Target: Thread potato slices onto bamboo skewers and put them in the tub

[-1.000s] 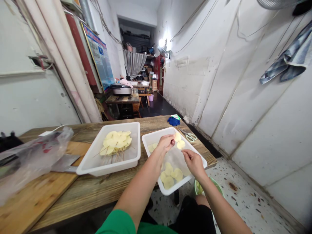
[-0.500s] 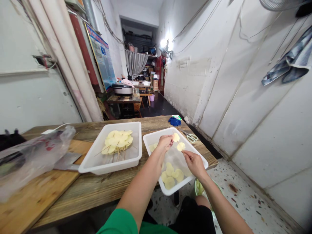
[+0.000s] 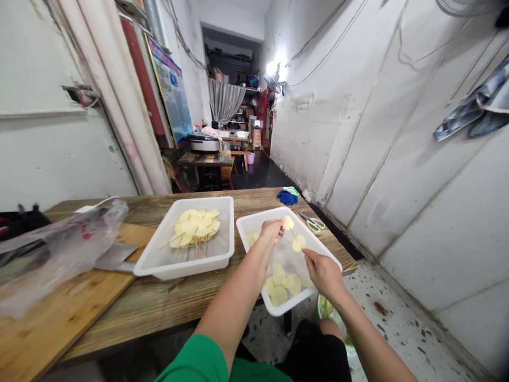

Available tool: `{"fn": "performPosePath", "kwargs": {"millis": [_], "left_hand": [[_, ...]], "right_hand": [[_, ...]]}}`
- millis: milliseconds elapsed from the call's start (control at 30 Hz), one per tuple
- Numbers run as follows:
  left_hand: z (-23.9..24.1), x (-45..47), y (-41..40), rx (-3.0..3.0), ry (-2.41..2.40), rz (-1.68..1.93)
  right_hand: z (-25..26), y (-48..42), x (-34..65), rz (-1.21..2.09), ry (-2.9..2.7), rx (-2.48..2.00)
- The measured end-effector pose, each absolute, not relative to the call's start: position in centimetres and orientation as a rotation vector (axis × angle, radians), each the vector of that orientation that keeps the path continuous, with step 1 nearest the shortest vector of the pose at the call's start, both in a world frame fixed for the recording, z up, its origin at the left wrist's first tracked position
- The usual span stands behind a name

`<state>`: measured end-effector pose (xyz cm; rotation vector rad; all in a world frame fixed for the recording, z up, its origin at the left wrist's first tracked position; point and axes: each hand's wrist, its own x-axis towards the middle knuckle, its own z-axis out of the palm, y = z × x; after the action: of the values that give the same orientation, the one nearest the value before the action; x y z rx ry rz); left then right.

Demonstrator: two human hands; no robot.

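My left hand (image 3: 272,231) pinches a pale potato slice (image 3: 288,223) above the right white tray (image 3: 245,226). My right hand (image 3: 323,271) is closed on a thin wooden skewer that carries another potato slice (image 3: 298,243), a little below and right of the first one. Loose slices (image 3: 283,286) lie in the near end of that tray. The left white tray (image 3: 159,261) holds a pile of skewered potato slices (image 3: 194,229).
Both trays sit on a wooden table (image 3: 159,302). A wooden board (image 3: 51,313), a cleaver blade (image 3: 115,257) and a clear plastic bag (image 3: 51,249) lie at the left. Scissors (image 3: 312,223) and a blue cloth (image 3: 287,197) rest at the table's far right. A green bucket (image 3: 330,310) stands by my knee.
My right hand has drawn the skewer and its slice back toward me, so the two slices are now further apart. The view has shifted slightly.
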<state>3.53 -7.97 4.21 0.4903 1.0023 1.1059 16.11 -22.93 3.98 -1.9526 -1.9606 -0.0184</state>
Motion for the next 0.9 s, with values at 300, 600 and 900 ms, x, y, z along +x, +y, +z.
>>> {"fn": "performPosePath", "kwargs": {"millis": [300, 600, 900], "left_hand": [[4.2, 3.1, -7.2, 0.412, 0.867, 0.964], [4.3, 2.3, -7.2, 0.231, 0.686, 0.796], [4.0, 2.3, -7.1, 0.255, 0.641, 0.726]], "right_hand": [[1.9, -23.1, 18.3, 0.058, -1.835, -1.744], [1.6, -23.1, 19.0, 0.119, -1.768, -1.663], [1.5, -22.8, 19.0, 0.138, -1.727, -1.644]]}}
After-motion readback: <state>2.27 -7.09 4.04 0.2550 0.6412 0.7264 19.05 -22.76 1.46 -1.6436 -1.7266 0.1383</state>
